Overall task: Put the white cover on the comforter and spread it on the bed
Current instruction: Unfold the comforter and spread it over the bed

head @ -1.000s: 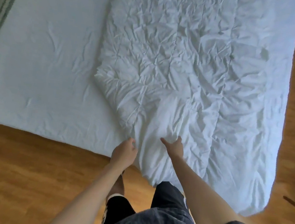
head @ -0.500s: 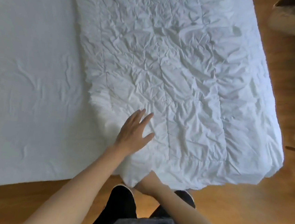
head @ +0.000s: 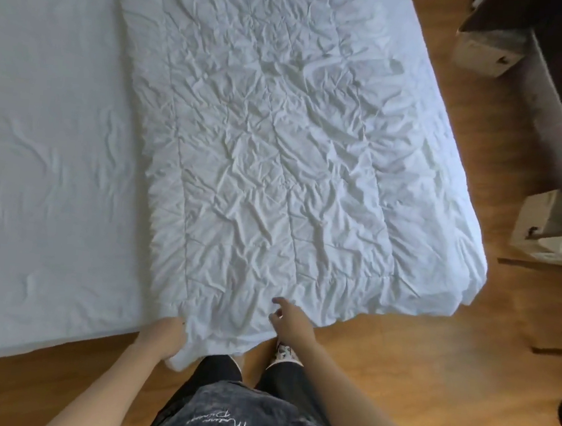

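A crumpled white quilted comforter (head: 278, 151) lies along the right half of the bed (head: 39, 157), its near edge hanging over the bed's foot. My left hand (head: 163, 338) is closed on the comforter's near left corner, which droops below the mattress edge. My right hand (head: 292, 324) hovers at the near edge of the comforter, a little right of the left hand, with fingers apart and nothing held. No separate white cover can be told apart from the comforter.
Smooth white sheet covers the bed's left half. Wooden floor (head: 428, 378) runs along the foot and right side. Two cardboard boxes (head: 550, 229) and dark furniture (head: 561, 101) stand at the right. My legs stand against the bed's foot.
My left hand left the top of the comforter and gripped its near left corner. My right hand let go of the near edge and rose, fingers apart. The view shifted right.
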The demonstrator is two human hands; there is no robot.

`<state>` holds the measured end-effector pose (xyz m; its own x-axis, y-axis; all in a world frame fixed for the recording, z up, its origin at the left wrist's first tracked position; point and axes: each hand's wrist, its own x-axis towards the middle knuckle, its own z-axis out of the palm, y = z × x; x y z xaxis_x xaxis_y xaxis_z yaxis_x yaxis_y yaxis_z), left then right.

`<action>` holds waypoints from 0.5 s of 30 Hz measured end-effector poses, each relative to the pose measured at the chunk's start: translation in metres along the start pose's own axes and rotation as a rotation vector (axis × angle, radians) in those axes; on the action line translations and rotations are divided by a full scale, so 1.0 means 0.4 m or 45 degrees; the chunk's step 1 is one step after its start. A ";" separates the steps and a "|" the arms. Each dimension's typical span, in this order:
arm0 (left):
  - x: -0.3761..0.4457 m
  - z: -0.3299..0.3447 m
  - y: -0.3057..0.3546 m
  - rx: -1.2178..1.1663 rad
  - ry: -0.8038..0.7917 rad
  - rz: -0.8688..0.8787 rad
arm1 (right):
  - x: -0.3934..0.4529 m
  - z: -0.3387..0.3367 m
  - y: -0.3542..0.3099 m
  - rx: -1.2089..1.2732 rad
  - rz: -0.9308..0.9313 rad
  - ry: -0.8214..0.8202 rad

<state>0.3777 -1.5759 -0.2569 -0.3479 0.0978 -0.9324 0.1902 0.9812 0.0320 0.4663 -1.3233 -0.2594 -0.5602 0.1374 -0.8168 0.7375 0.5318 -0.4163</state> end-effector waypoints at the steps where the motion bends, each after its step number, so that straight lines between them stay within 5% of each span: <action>1: -0.002 0.002 0.028 -0.057 0.032 0.013 | -0.006 -0.023 0.024 0.011 0.020 0.018; 15: -0.002 -0.071 0.457 0.105 0.155 0.401 | -0.180 -0.235 0.331 0.090 0.427 0.206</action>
<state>0.3866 -1.3918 -0.2400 -0.3665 0.4179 -0.8313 0.3772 0.8835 0.2779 0.5686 -1.1843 -0.2183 -0.3316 0.4269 -0.8413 0.9109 0.3770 -0.1677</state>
